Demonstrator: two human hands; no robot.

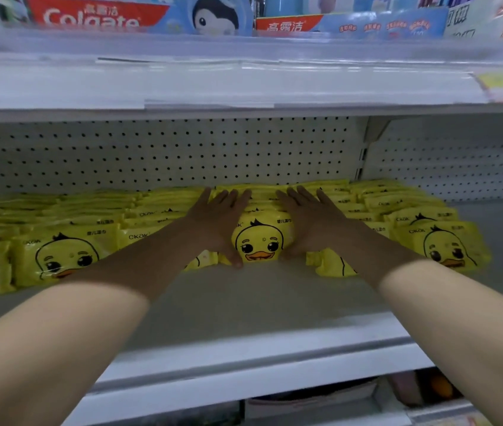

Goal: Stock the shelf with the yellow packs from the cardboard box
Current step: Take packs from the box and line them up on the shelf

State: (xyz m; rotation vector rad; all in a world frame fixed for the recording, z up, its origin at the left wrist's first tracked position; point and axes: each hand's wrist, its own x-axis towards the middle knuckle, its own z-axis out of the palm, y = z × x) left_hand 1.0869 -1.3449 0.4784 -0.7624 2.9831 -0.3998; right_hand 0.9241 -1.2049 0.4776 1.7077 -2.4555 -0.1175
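On the shelf (pixel 259 302), mid-row, the front yellow pack (pixel 257 241) stands on edge between the left hand (pixel 221 222) and right hand (pixel 313 224), fingers (pixel 234 199) straight, pressing its sides. Risk: uneven pressure could tip the glossy pack forward. Duck face points outward; long axis apparently lies across the shelf.

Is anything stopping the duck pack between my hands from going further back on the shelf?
Only more yellow packs: they are lined up behind the front pack, reaching toward the pegboard wall. The left hand and right hand press its sides, with nothing between.
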